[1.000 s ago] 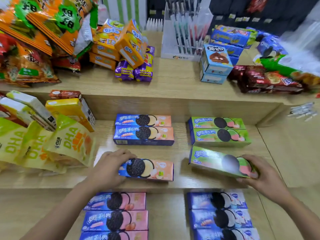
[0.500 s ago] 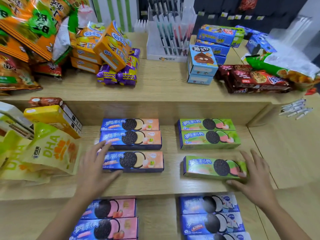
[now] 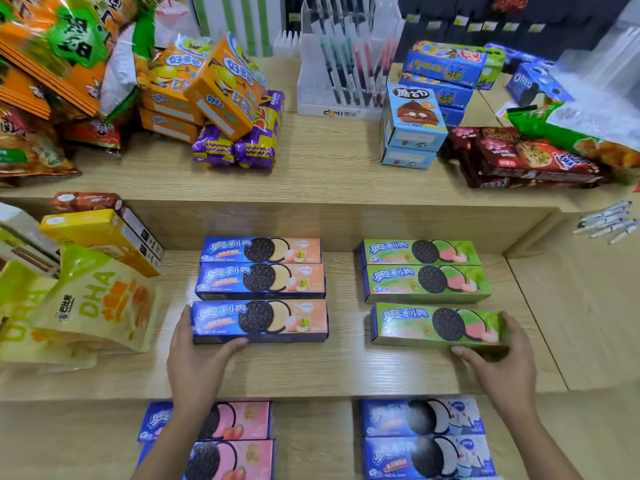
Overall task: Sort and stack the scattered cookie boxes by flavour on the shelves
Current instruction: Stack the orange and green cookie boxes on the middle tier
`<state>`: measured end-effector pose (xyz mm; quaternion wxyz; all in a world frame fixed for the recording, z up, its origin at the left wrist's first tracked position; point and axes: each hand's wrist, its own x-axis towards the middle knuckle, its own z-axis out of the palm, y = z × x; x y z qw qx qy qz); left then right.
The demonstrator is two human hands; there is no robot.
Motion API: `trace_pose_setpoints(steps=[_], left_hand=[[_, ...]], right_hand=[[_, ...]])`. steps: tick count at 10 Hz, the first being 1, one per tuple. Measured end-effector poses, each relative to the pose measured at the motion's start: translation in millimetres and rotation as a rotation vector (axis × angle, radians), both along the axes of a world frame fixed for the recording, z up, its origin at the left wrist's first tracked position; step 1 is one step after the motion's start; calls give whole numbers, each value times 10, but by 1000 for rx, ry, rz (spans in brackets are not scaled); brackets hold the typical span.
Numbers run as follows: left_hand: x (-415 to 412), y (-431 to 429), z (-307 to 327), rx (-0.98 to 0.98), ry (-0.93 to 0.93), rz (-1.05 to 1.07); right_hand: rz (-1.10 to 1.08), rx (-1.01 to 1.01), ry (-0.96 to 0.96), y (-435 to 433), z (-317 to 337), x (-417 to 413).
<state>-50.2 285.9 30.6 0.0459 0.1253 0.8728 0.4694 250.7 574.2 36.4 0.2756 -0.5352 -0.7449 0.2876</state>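
On the middle shelf [image 3: 346, 368] lie two rows of cookie boxes. At the left are three blue-and-orange boxes; my left hand [image 3: 197, 358] grips the left end of the nearest orange box [image 3: 263, 322]. At the right are three green boxes; my right hand [image 3: 502, 362] grips the right end of the nearest green box [image 3: 436, 325]. Both held boxes rest flat on the shelf, just in front of the other two of their flavour [image 3: 261, 277] [image 3: 427, 280]. Below, on the lower shelf, lie pink boxes [image 3: 239, 420] at the left and blue-and-white boxes [image 3: 422, 417] at the right.
Yellow DHA snack bags [image 3: 93, 306] and a yellow box [image 3: 97, 233] crowd the middle shelf's left side. The top shelf holds orange boxes [image 3: 221, 88], purple packs, a pen display stand [image 3: 346, 64], light-blue boxes [image 3: 412, 123] and dark red cookie packs [image 3: 530, 161]. Loose pens [image 3: 609, 223] lie at the right.
Both boxes were set down flat in front of their rows. My hands lifted off briefly with spread fingers, then closed again on the boxes' outer ends and pushed them closer to the rows.
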Motion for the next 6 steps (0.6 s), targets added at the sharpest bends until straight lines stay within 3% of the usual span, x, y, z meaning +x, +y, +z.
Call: trace_pose_setpoints(steps=[4, 6], left_hand=[[-166, 62, -22, -14, 2, 2], [-149, 54, 105, -63, -21, -15]], right_hand=[[-4, -101, 17, 257, -25, -159], [32, -44, -103, 216, 100, -147]])
